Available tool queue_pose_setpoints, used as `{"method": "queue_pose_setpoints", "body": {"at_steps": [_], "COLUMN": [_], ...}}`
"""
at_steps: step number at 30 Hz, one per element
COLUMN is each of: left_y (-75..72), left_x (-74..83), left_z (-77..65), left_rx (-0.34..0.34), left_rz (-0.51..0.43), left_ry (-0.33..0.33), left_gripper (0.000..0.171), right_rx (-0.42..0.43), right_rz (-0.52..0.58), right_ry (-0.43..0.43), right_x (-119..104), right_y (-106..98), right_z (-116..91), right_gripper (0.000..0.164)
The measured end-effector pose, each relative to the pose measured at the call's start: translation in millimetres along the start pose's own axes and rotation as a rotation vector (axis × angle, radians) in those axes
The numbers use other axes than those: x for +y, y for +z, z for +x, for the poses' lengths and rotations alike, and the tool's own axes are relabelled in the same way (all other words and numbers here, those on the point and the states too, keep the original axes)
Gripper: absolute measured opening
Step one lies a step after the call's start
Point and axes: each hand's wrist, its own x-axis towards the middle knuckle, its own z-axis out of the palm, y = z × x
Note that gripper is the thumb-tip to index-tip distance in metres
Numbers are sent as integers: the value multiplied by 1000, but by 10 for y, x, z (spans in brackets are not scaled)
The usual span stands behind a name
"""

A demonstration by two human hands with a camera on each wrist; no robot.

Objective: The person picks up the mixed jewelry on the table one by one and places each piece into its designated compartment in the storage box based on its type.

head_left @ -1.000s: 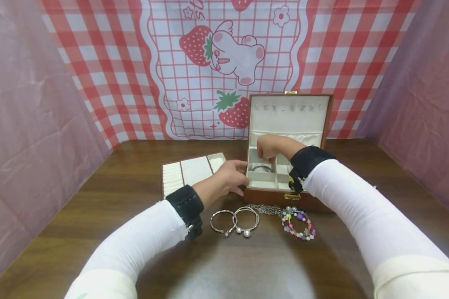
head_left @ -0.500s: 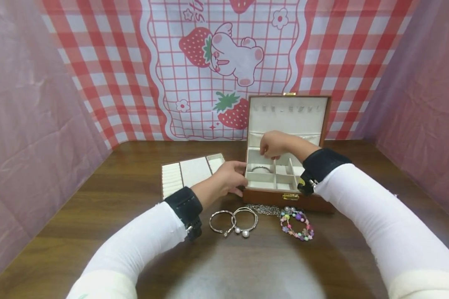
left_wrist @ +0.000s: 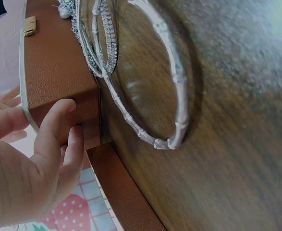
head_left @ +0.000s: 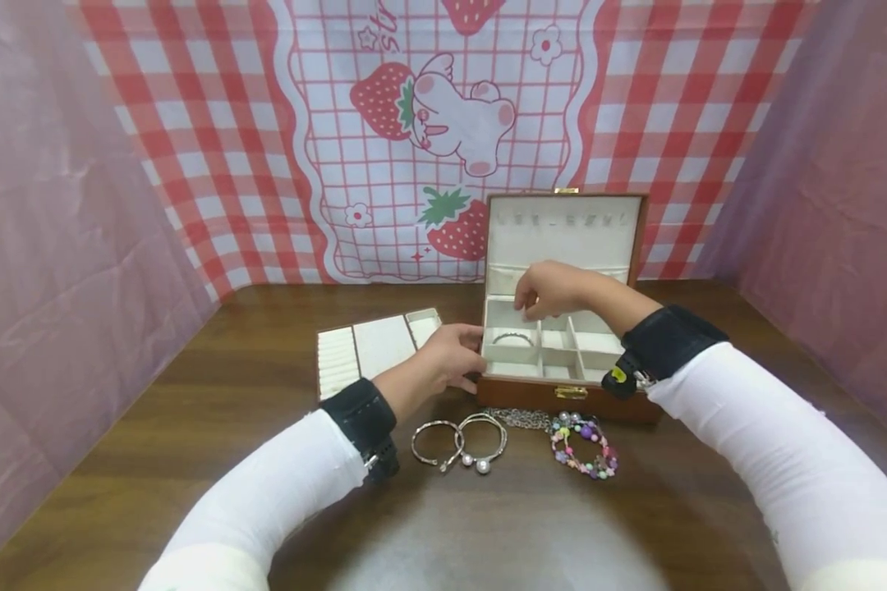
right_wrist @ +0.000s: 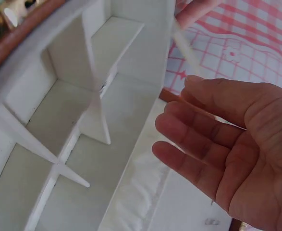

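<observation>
Rests the left grip (head_left: 447, 359), fingers relaxed, against the left side of the lid-up jewellery box (head_left: 521, 392) on the worktop (head_left: 214, 394). Holds the right grip (head_left: 554, 289), thumb and fingers loosely parted, over the rear-left compartment (head_left: 504, 311) containing a silvery bracelet (head_left: 513, 335).

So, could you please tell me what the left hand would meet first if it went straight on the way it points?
The left hand would most likely meet the left end of the brown jewelry box first; it appears to be touching it there, though depth is hard to judge.
</observation>
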Motion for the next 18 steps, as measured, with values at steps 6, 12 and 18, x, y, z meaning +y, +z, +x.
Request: {"method": "queue_pose_setpoints", "body": {"at_steps": [6,12,18], "left_y": [-12,-10,-21], "left_x": [-22,-62,-93], "left_z": [-25,-49,-71], "left_rx": [5,-22,-45], "left_rz": [43,63,68], "left_ry": [13,33,25], "left_gripper": [67,63,59], "right_rx": [80,136,195], "right_rz": [-32,12,26], "right_ry": [-67,-60,-79], "right_x": [-38,-51,-32], "right_y": [13,102,236], "right_z": [-183,-375,-505], "right_gripper": [16,17,17]}}
